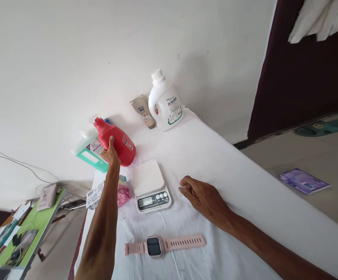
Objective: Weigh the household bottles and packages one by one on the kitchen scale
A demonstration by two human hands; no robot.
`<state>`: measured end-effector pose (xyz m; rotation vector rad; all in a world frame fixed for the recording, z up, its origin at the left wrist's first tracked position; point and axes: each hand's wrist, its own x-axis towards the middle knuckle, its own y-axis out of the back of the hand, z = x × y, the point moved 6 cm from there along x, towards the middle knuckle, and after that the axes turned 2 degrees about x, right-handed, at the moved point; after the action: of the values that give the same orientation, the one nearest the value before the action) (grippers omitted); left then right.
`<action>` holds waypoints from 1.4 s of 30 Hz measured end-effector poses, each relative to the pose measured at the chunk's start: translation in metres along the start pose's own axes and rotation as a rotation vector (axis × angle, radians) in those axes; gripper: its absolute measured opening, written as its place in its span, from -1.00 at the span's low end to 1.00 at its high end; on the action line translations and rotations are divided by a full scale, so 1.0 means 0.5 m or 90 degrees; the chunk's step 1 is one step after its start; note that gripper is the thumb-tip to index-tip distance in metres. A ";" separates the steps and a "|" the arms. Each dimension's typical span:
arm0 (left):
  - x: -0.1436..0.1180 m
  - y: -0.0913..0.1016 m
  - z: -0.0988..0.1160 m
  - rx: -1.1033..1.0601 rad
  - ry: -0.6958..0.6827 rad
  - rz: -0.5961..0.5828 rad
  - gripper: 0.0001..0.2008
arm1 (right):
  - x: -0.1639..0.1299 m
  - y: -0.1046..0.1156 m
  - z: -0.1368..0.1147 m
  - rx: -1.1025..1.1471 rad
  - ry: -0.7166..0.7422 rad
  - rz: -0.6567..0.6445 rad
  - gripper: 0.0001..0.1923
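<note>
- Left of centre, left hand [110, 152] grips the red bottle [117, 143] by its body; rigid, probably heavy, smooth plastic
- Right hand [201, 196] rests loosely curled, empty, on the white cloth [244, 186] beside the scale [150, 186]

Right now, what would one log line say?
left hand: holds red bottle | right hand: resting on white table | scale: bare
</note>
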<state>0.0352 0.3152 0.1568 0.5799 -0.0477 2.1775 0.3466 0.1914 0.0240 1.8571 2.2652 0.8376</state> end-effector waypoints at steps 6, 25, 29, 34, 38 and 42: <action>-0.070 0.078 0.069 -0.054 0.064 0.152 -0.34 | -0.002 0.004 -0.005 0.016 -0.005 -0.002 -0.80; -0.259 0.110 0.087 -0.173 0.097 0.010 -0.33 | -0.003 0.002 -0.006 0.010 -0.004 -0.019 -0.80; -0.263 0.102 0.071 -0.165 0.096 0.009 -0.34 | -0.003 0.002 -0.004 0.000 -0.004 -0.015 -0.80; -0.259 0.092 0.059 -0.163 0.072 -0.008 -0.34 | -0.003 -0.001 0.001 -0.004 -0.019 -0.017 -0.80; -0.257 0.096 0.047 -0.131 0.069 -0.025 -0.37 | -0.002 -0.004 0.004 0.007 -0.054 -0.031 -0.78; -0.262 0.110 0.061 -0.004 0.028 -0.064 -0.47 | -0.001 -0.004 0.005 0.015 -0.096 -0.041 -0.74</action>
<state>0.0741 0.1766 0.1380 0.5193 -0.0018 2.0912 0.3460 0.1913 0.0210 1.7809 2.2393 0.6411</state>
